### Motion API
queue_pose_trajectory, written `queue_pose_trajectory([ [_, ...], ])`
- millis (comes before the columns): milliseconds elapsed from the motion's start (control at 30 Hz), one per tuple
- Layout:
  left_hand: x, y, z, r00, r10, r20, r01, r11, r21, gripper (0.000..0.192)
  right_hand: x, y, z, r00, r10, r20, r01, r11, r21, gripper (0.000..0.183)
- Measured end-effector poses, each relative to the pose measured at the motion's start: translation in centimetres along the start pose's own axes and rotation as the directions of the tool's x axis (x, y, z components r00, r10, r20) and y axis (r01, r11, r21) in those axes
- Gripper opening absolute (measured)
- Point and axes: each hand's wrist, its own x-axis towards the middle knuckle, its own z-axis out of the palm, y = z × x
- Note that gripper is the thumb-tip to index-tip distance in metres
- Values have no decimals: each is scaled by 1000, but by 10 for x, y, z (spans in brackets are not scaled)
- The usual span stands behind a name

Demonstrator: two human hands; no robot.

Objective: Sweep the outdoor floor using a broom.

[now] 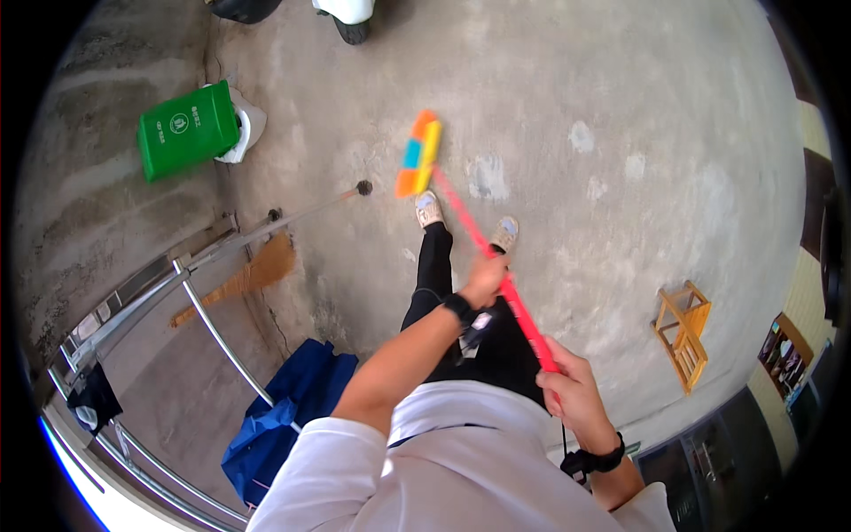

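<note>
Both hands grip the long red handle of a broom (417, 154) with an orange, blue and yellow head. My left hand (486, 279), with a black band at its wrist, is closed around the middle of the handle. Near the handle's upper end, close to my waist, my right hand (568, 386) is closed on it, a black strapped device at that wrist. The broom's head lies in front of my left shoe (429, 209), slightly blurred; whether it touches the concrete floor (631, 120) cannot be told. My right shoe (505, 233) is beside the handle.
A green bin (189, 132) stands by the left wall. A straw broom (259, 269), a metal rack (219, 339) and a blue bag (312, 379) are at the left. At the right is a small wooden chair (683, 332). A scooter wheel (352, 30) shows at the top.
</note>
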Motion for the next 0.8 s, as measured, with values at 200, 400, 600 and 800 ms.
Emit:
queue_pose_trajectory([
  [200, -74, -23, 114, 974, 109, 200, -94, 992, -83, 18, -97, 13, -69, 984, -128, -127, 99, 973, -210, 70],
  [400, -66, -21, 61, 937, 348, -31, -348, 924, -161, 32, -59, 17, -72, 994, -81, 67, 91, 982, -165, 73],
  [600, 29, 10, -82, 968, 248, -43, -251, 963, -96, 9, 71, 51, 0, 947, -87, 308, 119, 989, -88, 69],
  [800, 7, -35, 23, 886, 379, 267, -386, 922, -27, 14, 4, 101, -24, 963, -270, 0, 252, 900, -354, 72],
])
